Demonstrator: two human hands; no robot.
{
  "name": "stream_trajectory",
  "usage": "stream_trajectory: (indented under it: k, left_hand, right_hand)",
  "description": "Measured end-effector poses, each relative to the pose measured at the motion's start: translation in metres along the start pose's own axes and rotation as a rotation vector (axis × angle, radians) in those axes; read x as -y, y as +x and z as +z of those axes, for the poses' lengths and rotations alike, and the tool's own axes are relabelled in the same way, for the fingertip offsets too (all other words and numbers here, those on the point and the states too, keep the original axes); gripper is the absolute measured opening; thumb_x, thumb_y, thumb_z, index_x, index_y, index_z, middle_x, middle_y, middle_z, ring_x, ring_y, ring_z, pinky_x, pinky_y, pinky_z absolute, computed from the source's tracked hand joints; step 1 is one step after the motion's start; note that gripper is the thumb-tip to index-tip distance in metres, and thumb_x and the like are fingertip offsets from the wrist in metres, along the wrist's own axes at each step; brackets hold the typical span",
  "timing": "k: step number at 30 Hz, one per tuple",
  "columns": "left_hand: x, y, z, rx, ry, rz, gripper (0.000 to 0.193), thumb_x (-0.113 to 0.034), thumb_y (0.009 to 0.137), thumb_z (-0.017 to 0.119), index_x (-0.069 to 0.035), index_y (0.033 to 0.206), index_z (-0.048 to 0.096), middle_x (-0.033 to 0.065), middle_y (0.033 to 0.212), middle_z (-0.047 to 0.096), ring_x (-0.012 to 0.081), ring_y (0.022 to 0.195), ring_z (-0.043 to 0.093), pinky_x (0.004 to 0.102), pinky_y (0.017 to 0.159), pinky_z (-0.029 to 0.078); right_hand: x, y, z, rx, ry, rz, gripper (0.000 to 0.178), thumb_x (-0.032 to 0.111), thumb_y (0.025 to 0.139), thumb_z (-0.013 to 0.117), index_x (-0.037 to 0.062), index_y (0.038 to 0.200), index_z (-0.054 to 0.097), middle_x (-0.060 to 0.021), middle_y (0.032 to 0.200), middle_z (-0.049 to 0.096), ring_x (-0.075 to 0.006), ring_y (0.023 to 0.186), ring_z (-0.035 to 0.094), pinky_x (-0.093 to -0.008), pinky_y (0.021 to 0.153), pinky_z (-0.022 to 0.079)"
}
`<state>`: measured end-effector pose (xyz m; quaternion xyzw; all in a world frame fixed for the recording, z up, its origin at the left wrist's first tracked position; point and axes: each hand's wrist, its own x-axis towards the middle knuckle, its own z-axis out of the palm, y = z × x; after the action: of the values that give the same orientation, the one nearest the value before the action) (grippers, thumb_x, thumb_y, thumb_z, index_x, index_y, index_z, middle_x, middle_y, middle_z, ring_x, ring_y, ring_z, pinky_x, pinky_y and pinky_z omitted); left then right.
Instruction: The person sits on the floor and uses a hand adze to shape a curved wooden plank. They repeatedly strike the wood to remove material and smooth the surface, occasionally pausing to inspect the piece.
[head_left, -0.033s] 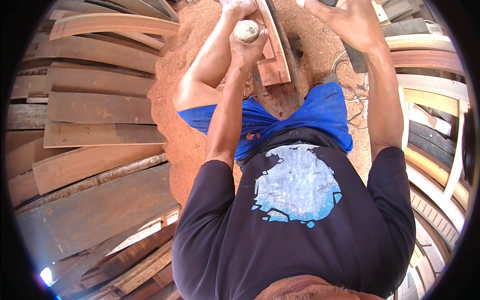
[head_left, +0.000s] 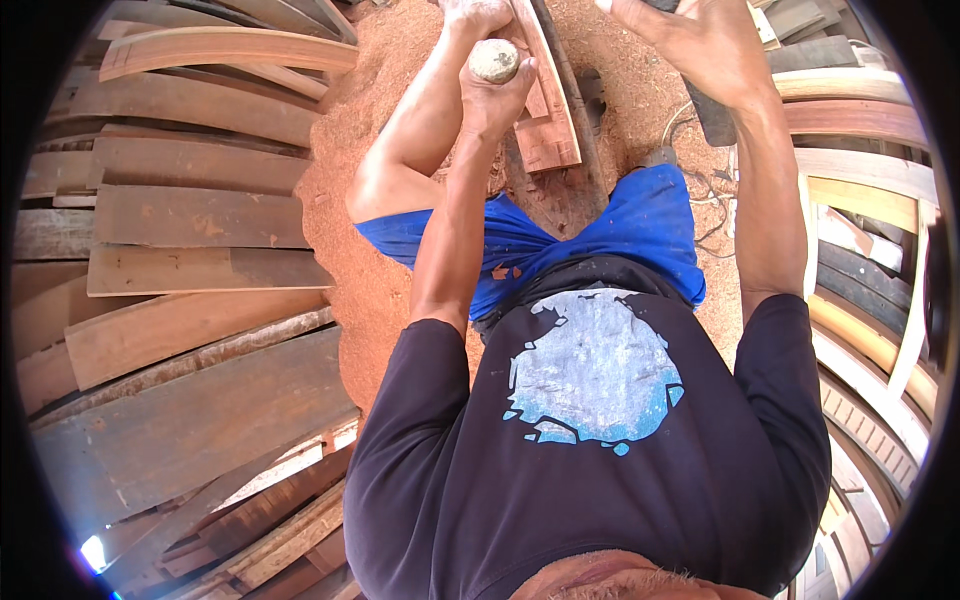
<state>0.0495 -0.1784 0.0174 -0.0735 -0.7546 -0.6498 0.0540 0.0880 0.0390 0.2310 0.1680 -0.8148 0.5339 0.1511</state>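
Note:
My left hand [head_left: 498, 105] is closed around an upright handle [head_left: 494, 61] with a pale, worn round end; the tool's lower part is hidden beneath the fist. Right beside it lies a reddish-brown wooden board [head_left: 550, 146], with a narrower strip along it, on a darker timber between my legs. My right hand [head_left: 700, 50] is at the top edge, thumb stretched toward the left. A dark bar-like piece [head_left: 712, 118] passes under its palm and seems gripped there; the fingers are partly cut off, and its kind cannot be made out.
Wooden planks [head_left: 200, 215] are stacked along the left, and more timber [head_left: 850, 115] lines the right. Wood shavings [head_left: 335, 190] cover the ground. A cord [head_left: 715, 200] lies curled by my right knee. My bent left leg [head_left: 410, 140] flanks the board.

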Motion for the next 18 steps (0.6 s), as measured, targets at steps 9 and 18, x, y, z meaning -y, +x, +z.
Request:
stream_trajectory:
  k: [9, 18]
  left_hand:
    - [0.007, 0.008, 0.004, -0.007, -0.043, 0.046, 0.021, -0.015, 0.086, 0.086, -0.004, 0.092, 0.069, -0.0031, 0.080, 0.069, 0.0059, 0.074, 0.063, 0.0257, 0.067, 0.054]
    - [-0.002, -0.009, -0.001, 0.040, -0.009, 0.028, 0.026, -0.019, 0.084, 0.088, -0.003, 0.090, 0.068, -0.0009, 0.081, 0.069, 0.0082, 0.073, 0.063, 0.0270, 0.067, 0.054]
  right_hand:
    - [0.015, -0.001, -0.003, -0.043, -0.154, -0.118, 0.045, 0.006, 0.084, 0.077, -0.0057, 0.126, 0.063, -0.0121, 0.113, 0.073, -0.0163, 0.103, 0.066, -0.0321, 0.097, 0.051]
    - [-0.009, 0.004, 0.018, -0.008, -0.143, -0.150, 0.039, 0.007, 0.081, 0.074, -0.0030, 0.118, 0.068, -0.0200, 0.108, 0.074, -0.0283, 0.103, 0.071, -0.0380, 0.095, 0.052]
